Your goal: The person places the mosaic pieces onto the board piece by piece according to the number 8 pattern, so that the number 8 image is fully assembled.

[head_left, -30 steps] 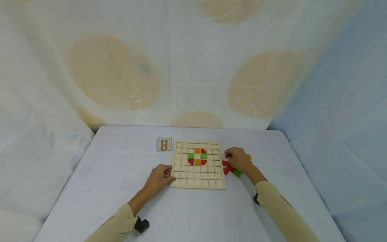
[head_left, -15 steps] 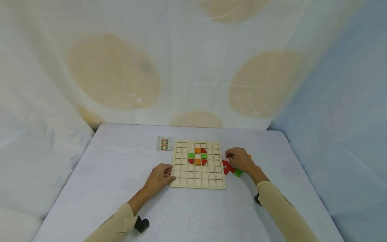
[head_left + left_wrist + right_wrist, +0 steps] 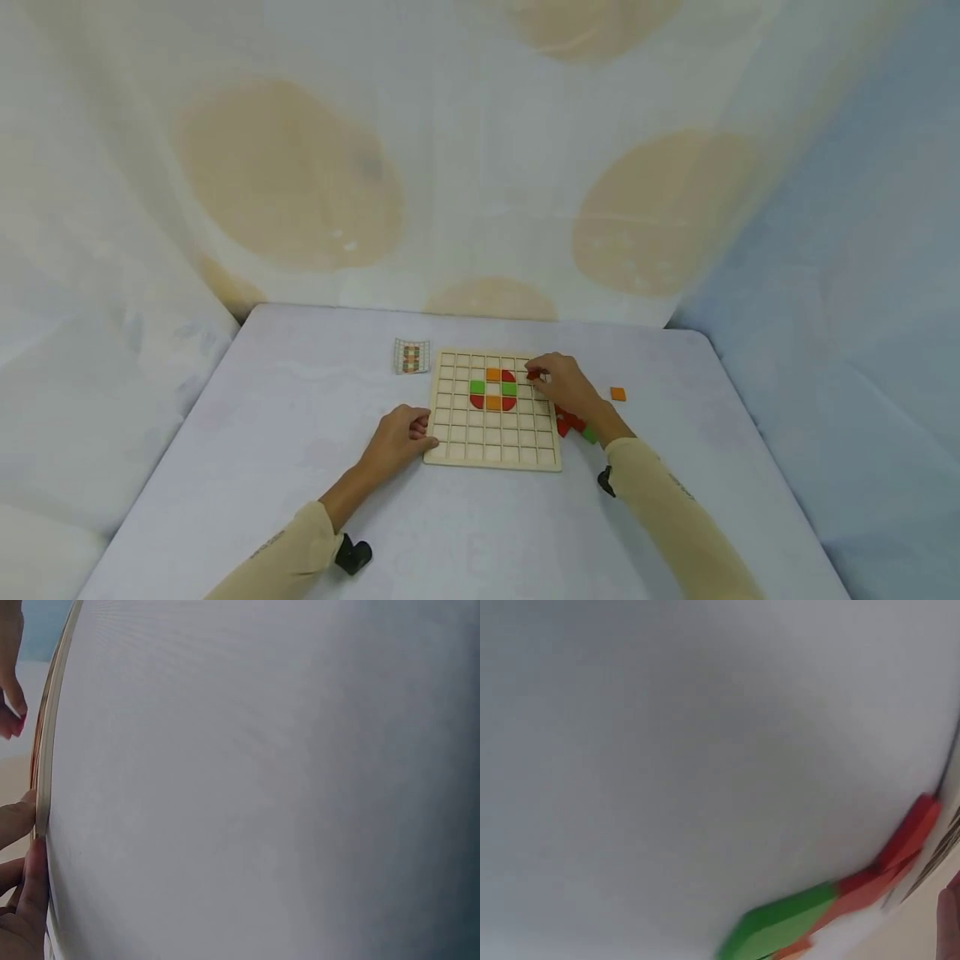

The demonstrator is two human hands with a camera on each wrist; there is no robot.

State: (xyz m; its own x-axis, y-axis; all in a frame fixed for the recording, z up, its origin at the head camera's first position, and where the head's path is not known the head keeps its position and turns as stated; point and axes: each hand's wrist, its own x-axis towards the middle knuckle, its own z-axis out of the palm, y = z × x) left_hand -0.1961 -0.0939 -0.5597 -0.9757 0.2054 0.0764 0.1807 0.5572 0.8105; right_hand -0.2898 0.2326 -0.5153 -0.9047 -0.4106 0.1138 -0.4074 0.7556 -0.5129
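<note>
A pale wooden grid board (image 3: 457, 433) lies on the table, with orange, green and red pieces set as a ring round a bare square (image 3: 492, 388) in its upper middle. My left hand (image 3: 395, 437) holds the board by its left edge near the front corner; in the left wrist view its fingertips (image 3: 34, 862) press at the rim. Over the board's right side, my right hand (image 3: 566, 385) pinches a small red piece (image 3: 533, 375), its shape mostly hidden by the fingers. The right wrist view catches only a fingertip (image 3: 949, 922) at its edge.
Right of the board lie loose red pieces (image 3: 574, 421) and a green piece (image 3: 590, 435), partly under my right forearm. An orange square (image 3: 618, 393) lies farther right. A small pattern card (image 3: 412, 357) sits beyond the board's upper left corner. Cloth walls stand behind and beside the table.
My right hand has moved left from the loose pieces to over the board, carrying the red piece. The orange square is now uncovered. My left hand stays at the board's edge.
</note>
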